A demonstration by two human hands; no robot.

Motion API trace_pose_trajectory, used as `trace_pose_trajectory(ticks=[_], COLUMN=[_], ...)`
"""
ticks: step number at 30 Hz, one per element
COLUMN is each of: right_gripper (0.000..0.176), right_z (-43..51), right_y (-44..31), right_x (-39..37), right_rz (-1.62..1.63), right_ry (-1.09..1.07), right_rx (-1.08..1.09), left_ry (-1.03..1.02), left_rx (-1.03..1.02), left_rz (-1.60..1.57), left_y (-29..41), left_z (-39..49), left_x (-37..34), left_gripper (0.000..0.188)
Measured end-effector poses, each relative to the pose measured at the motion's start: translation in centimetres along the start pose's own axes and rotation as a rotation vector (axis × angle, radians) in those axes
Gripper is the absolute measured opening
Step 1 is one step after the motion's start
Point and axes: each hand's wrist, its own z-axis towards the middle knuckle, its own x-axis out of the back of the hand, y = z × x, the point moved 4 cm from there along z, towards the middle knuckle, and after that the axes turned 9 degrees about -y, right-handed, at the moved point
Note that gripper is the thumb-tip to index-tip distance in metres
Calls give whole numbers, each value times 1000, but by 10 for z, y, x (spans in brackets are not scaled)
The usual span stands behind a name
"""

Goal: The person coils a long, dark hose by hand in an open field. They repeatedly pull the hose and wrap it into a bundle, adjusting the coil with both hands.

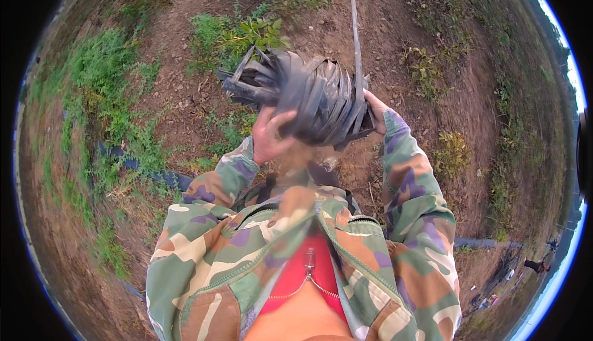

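A thick bundle of black plastic strip [324,95], wound in many layers, is held up in front of me between both hands. My left hand [274,135] is at the near left side of the bundle, its palm and fingers partly spread against the plastic; that area is blurred. At the right end, my right hand [377,109] grips the bundle, with most of its fingers hidden behind it. From the right end a taut, narrow length of the same strip [356,31] runs away from me over the soil to the far edge of the view.
Brown stony soil with green weeds [102,63] and low yellowish plants [451,153] lies around. A dark flat hose or strip [143,167] crosses the ground at left, another [486,243] at right. Far off at lower right a person [536,266] is near scattered items.
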Motion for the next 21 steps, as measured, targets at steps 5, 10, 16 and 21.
trace_pose_trajectory(ticks=[5,10,16,21], right_gripper=[53,50,57,46], right_z=[-12,-19,-37,-37], right_y=[-4,24,31,18], right_x=[8,17,27,32], right_rz=[-156,-111,40,15], right_ry=[149,299,126,295], right_rx=[177,307,145,212], left_ry=[14,-108,-147,-197], left_rx=[52,142,-36,-13], left_rz=[36,27,107,47], left_y=[-27,-40,-26,-36], left_z=[-11,-15,-3,14], left_x=[-18,-32,-40,-48], left_gripper=[61,60,64,62])
